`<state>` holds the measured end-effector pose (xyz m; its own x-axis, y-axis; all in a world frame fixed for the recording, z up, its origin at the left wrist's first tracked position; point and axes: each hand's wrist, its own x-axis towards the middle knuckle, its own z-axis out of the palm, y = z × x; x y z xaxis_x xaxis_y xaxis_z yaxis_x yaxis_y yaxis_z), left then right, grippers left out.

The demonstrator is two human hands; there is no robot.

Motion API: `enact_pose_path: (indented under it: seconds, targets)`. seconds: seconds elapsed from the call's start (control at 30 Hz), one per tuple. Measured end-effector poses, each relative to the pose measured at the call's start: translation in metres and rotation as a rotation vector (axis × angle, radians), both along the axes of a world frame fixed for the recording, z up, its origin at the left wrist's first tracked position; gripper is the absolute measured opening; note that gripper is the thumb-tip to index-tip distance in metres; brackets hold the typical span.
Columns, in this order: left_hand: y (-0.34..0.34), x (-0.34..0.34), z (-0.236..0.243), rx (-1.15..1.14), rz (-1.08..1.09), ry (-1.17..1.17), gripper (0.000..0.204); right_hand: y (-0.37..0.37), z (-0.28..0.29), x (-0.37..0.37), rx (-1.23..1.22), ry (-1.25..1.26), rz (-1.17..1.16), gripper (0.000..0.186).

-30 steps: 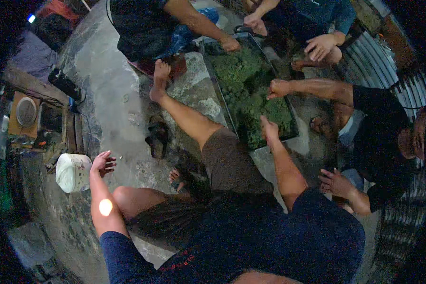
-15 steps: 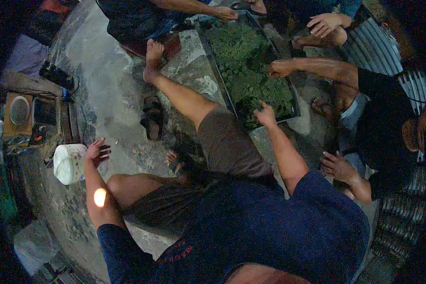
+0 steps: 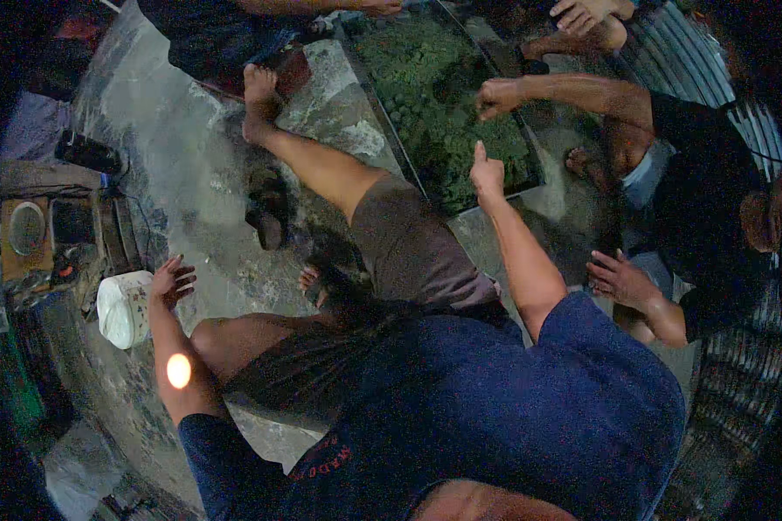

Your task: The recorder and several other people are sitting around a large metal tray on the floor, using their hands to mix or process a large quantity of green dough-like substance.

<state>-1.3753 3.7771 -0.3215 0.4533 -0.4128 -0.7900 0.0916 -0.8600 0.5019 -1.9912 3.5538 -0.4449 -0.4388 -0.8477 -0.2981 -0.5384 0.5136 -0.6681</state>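
Observation:
My left hand (image 3: 173,281) is open, its fingers apart, beside a white tub (image 3: 125,309) with a pale covering bulging at its top. My right hand (image 3: 488,177) is over the near end of a dark-rimmed rectangular tray (image 3: 394,142). One finger points away from me and the others are curled in; whatever they may hold is hidden. Green crumbly material (image 3: 426,95) fills the tray, with rounded lumps along its left part. Just beyond my right hand, a co-worker's closed hand (image 3: 500,97) reaches over the tray from the right.
Several people sit around the tray; one bare leg (image 3: 321,165) stretches along its left side. A dark sandal (image 3: 268,213) lies on the concrete floor (image 3: 174,165). Wooden shelving with a round-faced object (image 3: 28,228) stands at far left. Corrugated metal (image 3: 682,74) lines the right.
The view has shifted, so the tray sits higher in it. My right hand has moved slightly forward and its fingers have changed pose. My left hand stays beside the tub.

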Motion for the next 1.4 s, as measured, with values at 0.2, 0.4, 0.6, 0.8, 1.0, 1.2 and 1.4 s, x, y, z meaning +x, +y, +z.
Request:
enact_pose_path:
  seconds: [0.2, 0.4, 0.6, 0.8, 1.0, 1.2, 1.4]
  targets:
    - [0.005, 0.001, -0.001, -0.030, -0.005, -0.002, 0.052, -0.003, 0.009, -0.002, 0.122, -0.989, 0.019, 0.031]
    - [0.007, 0.001, -0.002, -0.025, 0.030, -0.028, 0.053, -0.004, 0.013, 0.005, 0.162, -1.050, -0.156, 0.041]
    - [0.012, 0.005, -0.004, -0.012, 0.027, 0.010, 0.050, -0.007, 0.010, 0.003, 0.141, -1.062, -0.160, 0.042]
    - [0.001, 0.004, -0.008, 0.005, 0.047, 0.013, 0.044, -0.011, -0.007, -0.008, 0.137, -1.291, -0.224, 0.029]
    - [0.024, 0.022, -0.006, -0.033, 0.124, -0.009, 0.042, -0.021, 0.020, 0.030, 0.161, -0.912, -0.060, 0.037]
    - [-0.003, -0.006, -0.019, -0.055, 0.021, 0.012, 0.033, 0.002, -0.006, -0.015, 0.120, -0.969, -0.047, 0.030]
    - [0.058, 0.019, 0.005, -0.044, 0.115, -0.002, 0.033, 0.010, 0.024, 0.024, 0.057, -1.161, -0.336, 0.028]
